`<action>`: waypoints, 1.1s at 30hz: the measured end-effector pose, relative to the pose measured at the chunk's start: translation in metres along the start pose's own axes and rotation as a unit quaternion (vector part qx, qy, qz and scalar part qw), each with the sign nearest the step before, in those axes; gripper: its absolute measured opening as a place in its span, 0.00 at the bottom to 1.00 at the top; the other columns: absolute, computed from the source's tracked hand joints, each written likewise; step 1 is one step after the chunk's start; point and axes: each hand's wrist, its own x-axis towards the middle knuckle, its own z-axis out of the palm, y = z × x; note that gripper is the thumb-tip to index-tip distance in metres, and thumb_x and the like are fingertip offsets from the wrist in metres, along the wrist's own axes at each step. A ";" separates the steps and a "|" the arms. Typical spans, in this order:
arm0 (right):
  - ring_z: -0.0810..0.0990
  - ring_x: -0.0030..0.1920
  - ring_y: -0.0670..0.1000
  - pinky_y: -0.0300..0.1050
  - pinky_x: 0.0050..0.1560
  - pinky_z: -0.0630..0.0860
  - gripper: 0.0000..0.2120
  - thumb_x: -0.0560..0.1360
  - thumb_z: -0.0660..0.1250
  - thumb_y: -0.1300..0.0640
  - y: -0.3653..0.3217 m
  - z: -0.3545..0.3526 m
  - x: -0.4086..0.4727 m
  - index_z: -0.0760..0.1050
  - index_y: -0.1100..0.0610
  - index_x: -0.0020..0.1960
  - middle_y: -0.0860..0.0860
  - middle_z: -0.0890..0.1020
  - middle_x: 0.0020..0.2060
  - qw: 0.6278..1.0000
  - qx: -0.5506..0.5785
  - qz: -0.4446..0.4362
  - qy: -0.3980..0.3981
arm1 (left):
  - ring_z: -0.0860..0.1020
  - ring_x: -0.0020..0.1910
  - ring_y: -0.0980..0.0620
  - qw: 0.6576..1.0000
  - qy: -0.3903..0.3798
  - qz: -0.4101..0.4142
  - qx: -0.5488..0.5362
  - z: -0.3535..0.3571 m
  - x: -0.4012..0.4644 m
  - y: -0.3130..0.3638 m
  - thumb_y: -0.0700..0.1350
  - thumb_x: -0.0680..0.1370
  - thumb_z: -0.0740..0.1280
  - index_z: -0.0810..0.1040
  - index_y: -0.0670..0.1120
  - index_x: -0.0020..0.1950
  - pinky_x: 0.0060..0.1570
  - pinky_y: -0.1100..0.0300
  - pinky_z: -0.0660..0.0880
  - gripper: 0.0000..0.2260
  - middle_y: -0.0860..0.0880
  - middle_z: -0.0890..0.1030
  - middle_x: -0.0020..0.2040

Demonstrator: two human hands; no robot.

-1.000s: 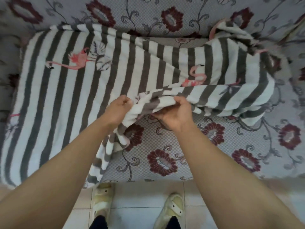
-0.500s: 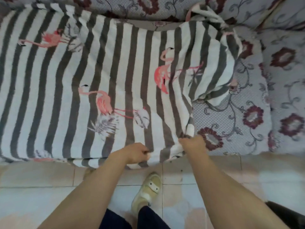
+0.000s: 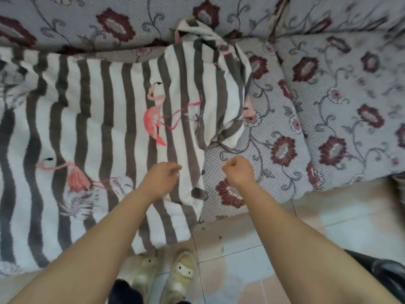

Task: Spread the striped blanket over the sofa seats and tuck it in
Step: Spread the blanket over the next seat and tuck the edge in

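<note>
The grey-and-white striped blanket [image 3: 105, 132], with pink flamingos on it, lies flat over the left sofa seat and hangs over the front edge. Its right side is bunched in folds [image 3: 221, 88] up to the backrest. The floral sofa seat [image 3: 274, 128] to the right is bare. My left hand [image 3: 162, 178] hovers over the blanket's right edge with fingers curled and nothing in them. My right hand [image 3: 237, 170] is a fist above the bare seat, just right of the blanket's edge, holding nothing.
The floral backrest [image 3: 109, 20] runs along the top. A second seat cushion [image 3: 350, 102] lies at the right. Below are pale floor tiles [image 3: 241, 260], my two slippered feet [image 3: 179, 273], and a dark object [image 3: 385, 273] at the lower right.
The blanket's folded-over part was pulled forward and laid over the seat's front edge. Both hands have since let go of its edge and lifted above it.
</note>
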 end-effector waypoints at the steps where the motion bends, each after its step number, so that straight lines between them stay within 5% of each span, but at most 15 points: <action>1: 0.72 0.40 0.55 0.47 0.42 0.69 0.07 0.75 0.63 0.60 -0.009 -0.011 0.007 0.67 0.57 0.39 0.51 0.73 0.36 1.000 0.010 -0.008 0.015 | 0.75 0.62 0.48 1.000 0.016 0.013 -0.009 -0.011 0.014 0.013 0.42 0.79 0.60 0.76 0.44 0.64 0.62 0.58 0.70 0.14 0.46 0.78 0.64; 3: 0.73 0.42 0.55 0.46 0.43 0.68 0.04 0.76 0.64 0.58 -0.023 -0.030 0.025 0.70 0.58 0.46 0.51 0.74 0.39 0.998 0.038 -0.013 0.039 | 0.76 0.61 0.48 0.998 0.042 0.040 -0.015 -0.030 0.041 0.039 0.42 0.79 0.60 0.76 0.46 0.64 0.61 0.58 0.70 0.14 0.47 0.78 0.63; 9: 0.75 0.60 0.58 0.49 0.55 0.71 0.18 0.78 0.63 0.55 -0.047 -0.065 0.086 0.69 0.58 0.66 0.56 0.76 0.62 0.993 0.104 0.018 0.053 | 0.73 0.64 0.44 0.985 0.119 0.120 0.013 -0.077 0.133 0.113 0.38 0.77 0.60 0.74 0.44 0.66 0.65 0.54 0.69 0.17 0.43 0.75 0.65; 13: 0.78 0.52 0.53 0.42 0.45 0.73 0.22 0.76 0.64 0.56 -0.060 -0.066 0.142 0.66 0.56 0.69 0.56 0.76 0.62 0.989 0.133 0.020 0.054 | 0.62 0.73 0.43 0.967 0.133 0.194 0.098 -0.092 0.230 0.164 0.45 0.79 0.59 0.61 0.46 0.75 0.71 0.53 0.60 0.23 0.43 0.61 0.75; 15: 0.77 0.57 0.54 0.49 0.54 0.76 0.30 0.73 0.69 0.55 -0.066 -0.061 0.154 0.62 0.55 0.71 0.53 0.75 0.63 0.977 0.210 0.020 0.022 | 0.53 0.76 0.43 0.955 0.107 0.203 0.190 -0.090 0.265 0.177 0.52 0.80 0.57 0.49 0.51 0.78 0.74 0.47 0.53 0.29 0.46 0.52 0.78; 19: 0.79 0.55 0.54 0.52 0.57 0.77 0.28 0.70 0.72 0.61 -0.068 -0.031 0.156 0.66 0.54 0.67 0.53 0.80 0.55 0.957 0.277 -0.016 -0.078 | 0.58 0.75 0.45 0.924 -0.014 0.116 0.364 -0.082 0.299 0.136 0.66 0.77 0.43 0.35 0.59 0.75 0.74 0.44 0.41 0.30 0.47 0.60 0.77; 22: 0.80 0.43 0.51 0.49 0.51 0.78 0.15 0.68 0.76 0.59 -0.070 -0.013 0.148 0.77 0.54 0.52 0.51 0.80 0.40 0.959 0.241 -0.037 -0.144 | 0.64 0.73 0.43 0.930 -0.089 -0.022 0.355 -0.103 0.284 0.071 0.70 0.74 0.43 0.40 0.57 0.77 0.74 0.47 0.56 0.35 0.45 0.59 0.77; 24: 0.78 0.42 0.49 0.46 0.49 0.76 0.13 0.67 0.76 0.56 -0.076 -0.005 0.151 0.76 0.54 0.48 0.48 0.79 0.39 0.983 0.144 -0.072 -0.087 | 0.65 0.72 0.42 0.919 -0.133 -0.091 0.360 -0.129 0.276 0.051 0.71 0.74 0.48 0.44 0.54 0.78 0.72 0.49 0.61 0.37 0.44 0.59 0.77; 26: 0.78 0.49 0.49 0.46 0.53 0.75 0.22 0.65 0.77 0.54 -0.080 -0.001 0.154 0.72 0.54 0.55 0.50 0.79 0.48 0.991 0.110 -0.076 -0.014 | 0.71 0.66 0.42 0.920 -0.069 -0.104 0.371 -0.149 0.278 0.059 0.69 0.74 0.53 0.60 0.45 0.74 0.66 0.49 0.68 0.37 0.40 0.69 0.70; 28: 0.75 0.60 0.49 0.46 0.60 0.73 0.36 0.64 0.80 0.54 -0.085 -0.002 0.154 0.65 0.53 0.65 0.49 0.75 0.60 0.970 0.227 -0.054 -0.066 | 0.74 0.60 0.40 0.937 0.088 -0.025 0.338 -0.158 0.291 0.082 0.61 0.76 0.58 0.71 0.42 0.66 0.60 0.47 0.72 0.28 0.38 0.74 0.63; 30: 0.71 0.65 0.45 0.40 0.62 0.69 0.43 0.63 0.80 0.53 -0.091 0.003 0.153 0.59 0.49 0.70 0.44 0.71 0.65 0.943 0.298 -0.038 -0.146 | 0.68 0.67 0.38 0.954 0.147 0.074 0.251 -0.153 0.304 0.105 0.55 0.78 0.60 0.62 0.44 0.74 0.65 0.44 0.69 0.27 0.38 0.66 0.71; 33: 0.72 0.66 0.49 0.37 0.61 0.68 0.38 0.66 0.78 0.53 -0.098 0.017 0.156 0.63 0.54 0.70 0.49 0.73 0.65 0.958 0.228 -0.028 -0.173 | 0.65 0.71 0.39 0.984 0.003 0.017 0.176 -0.134 0.316 0.113 0.56 0.76 0.65 0.31 0.53 0.75 0.69 0.48 0.63 0.45 0.40 0.60 0.76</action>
